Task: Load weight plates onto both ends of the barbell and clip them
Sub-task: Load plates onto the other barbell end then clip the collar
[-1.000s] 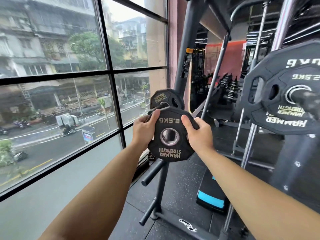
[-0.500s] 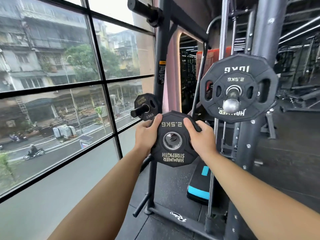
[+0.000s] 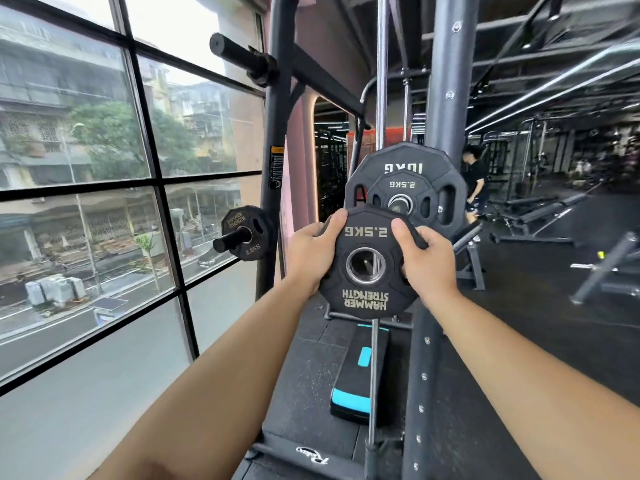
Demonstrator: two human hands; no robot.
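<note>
I hold a black 2.5 kg weight plate (image 3: 367, 265) upright in front of me, lettering upside down. My left hand (image 3: 313, 252) grips its left rim and my right hand (image 3: 426, 261) grips its right rim. Just behind and above it, the barbell end (image 3: 400, 203) carries a 10 kg plate (image 3: 405, 164) with a smaller 2.5 kg plate (image 3: 398, 188) outside it. The held plate overlaps the lower part of those loaded plates. No clip is visible.
A storage peg on the rack upright (image 3: 277, 140) holds another 2.5 kg plate (image 3: 247, 233); an upper peg (image 3: 239, 55) sticks out bare. A large window (image 3: 104, 202) fills the left. A black and blue step (image 3: 360, 372) lies on the floor below. A person (image 3: 472, 181) stands at the far right.
I have turned from the storage pegs toward the barbell end, carrying the plate in both hands. The loaded plates now sit directly behind the held plate.
</note>
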